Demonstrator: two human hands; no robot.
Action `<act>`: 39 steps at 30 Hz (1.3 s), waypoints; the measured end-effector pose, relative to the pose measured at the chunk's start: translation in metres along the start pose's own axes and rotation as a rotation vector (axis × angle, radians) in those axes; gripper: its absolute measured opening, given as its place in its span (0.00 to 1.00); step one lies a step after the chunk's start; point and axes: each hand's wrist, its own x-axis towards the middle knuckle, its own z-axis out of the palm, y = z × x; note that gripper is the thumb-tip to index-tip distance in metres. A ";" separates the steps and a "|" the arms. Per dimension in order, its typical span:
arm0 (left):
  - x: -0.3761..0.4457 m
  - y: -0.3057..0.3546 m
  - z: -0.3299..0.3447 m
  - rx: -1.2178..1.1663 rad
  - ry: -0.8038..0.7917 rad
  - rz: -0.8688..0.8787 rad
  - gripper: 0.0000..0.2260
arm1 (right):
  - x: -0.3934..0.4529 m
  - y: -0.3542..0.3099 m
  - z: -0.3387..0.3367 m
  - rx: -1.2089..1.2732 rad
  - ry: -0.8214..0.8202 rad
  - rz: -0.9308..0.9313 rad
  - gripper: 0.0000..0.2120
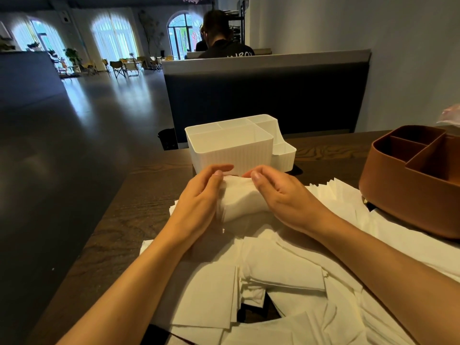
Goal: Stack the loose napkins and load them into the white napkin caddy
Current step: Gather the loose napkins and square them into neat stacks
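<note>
Here the two hands meet over a small stack of napkins: the left hand curls round its left side with the thumb laid on top, and the right hand curls round its right side, thumb likewise on the upper edge, so both hold the same bundle between them. The stack is white, soft and slightly bowed, its far end raised towards the fingertips and its near end sagging down; its layered edges show along the left side by the left palm. It sits just in front of the white napkin caddy, which stands upright on the tabletop beyond the fingertips, a ribbed plastic box with one large compartment nearest the hands and smaller ones behind and to its right; no napkins are visible in it. Beneath and around the forearms lie the loose napkins, white squares spread in an untidy overlapping heap that covers the near and right part of the dark wood-grain tabletop. To the right, partly resting on that heap, stands a brown caddy with several dividers. Beyond the tabletop is a dark booth seat back, and behind it a person in a dark shirt sits facing away.
</note>
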 end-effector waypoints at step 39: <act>-0.001 0.003 -0.024 0.064 -0.166 0.084 0.36 | -0.002 -0.004 -0.009 0.108 -0.100 -0.009 0.25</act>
